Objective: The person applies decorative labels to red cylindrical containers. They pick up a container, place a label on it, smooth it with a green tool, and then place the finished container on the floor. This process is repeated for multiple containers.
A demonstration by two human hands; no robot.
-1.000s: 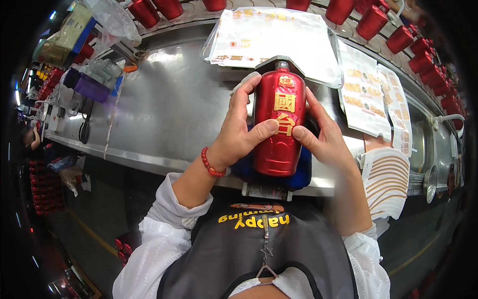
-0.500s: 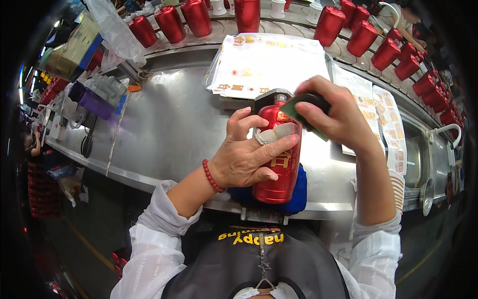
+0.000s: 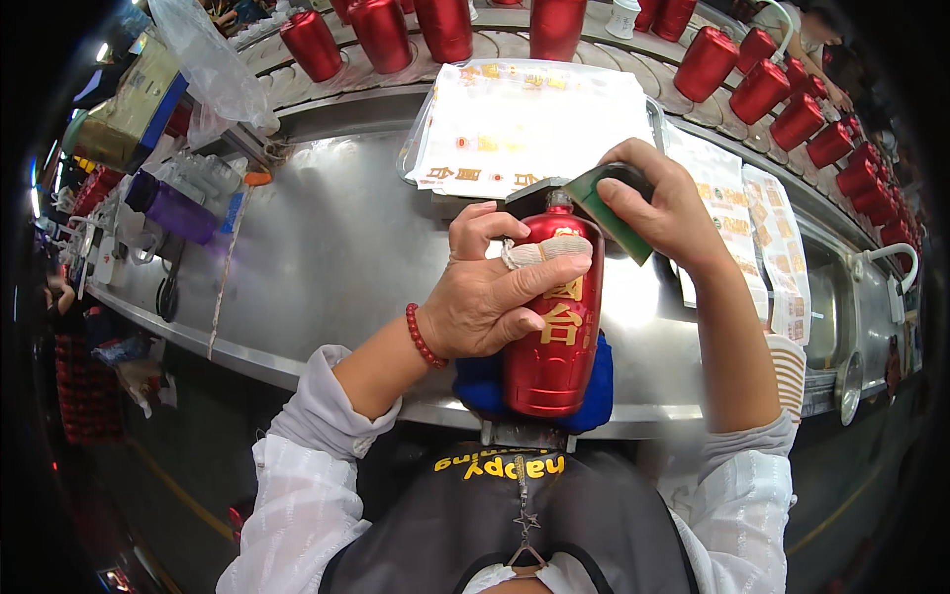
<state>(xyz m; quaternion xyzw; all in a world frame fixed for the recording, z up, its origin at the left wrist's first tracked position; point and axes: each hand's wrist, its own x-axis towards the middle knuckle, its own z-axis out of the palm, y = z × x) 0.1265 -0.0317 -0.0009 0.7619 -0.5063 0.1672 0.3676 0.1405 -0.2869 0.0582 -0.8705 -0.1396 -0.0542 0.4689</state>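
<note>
A glossy red bottle (image 3: 550, 381) with gold lettering lies in front of me, its neck pointing away, on a blue cloth (image 3: 477, 386). My left hand (image 3: 485, 297) lies over its left side, fingers curled against it and one finger wrapped in a white cloth sleeve. Just right of the bottle's neck, my right hand (image 3: 665, 210) grips a flat green scraper (image 3: 616, 213) with a dark back edge. The scraper's blade tilts close to the bottle's shoulder; whether it touches I cannot tell.
Printed white sheets (image 3: 534, 124) cover a tray beyond the bottle, with more sheets (image 3: 782, 247) at the right. Red bottles (image 3: 557, 28) stand along a curved conveyor (image 3: 341, 84) at the back. A purple bottle (image 3: 176, 210) lies at the left of the steel table (image 3: 297, 257).
My right hand has drawn the scraper off the bottle's upper front to the right, uncovering gold lettering. My left hand stays on the bottle. The conveyor's bottles have shifted right.
</note>
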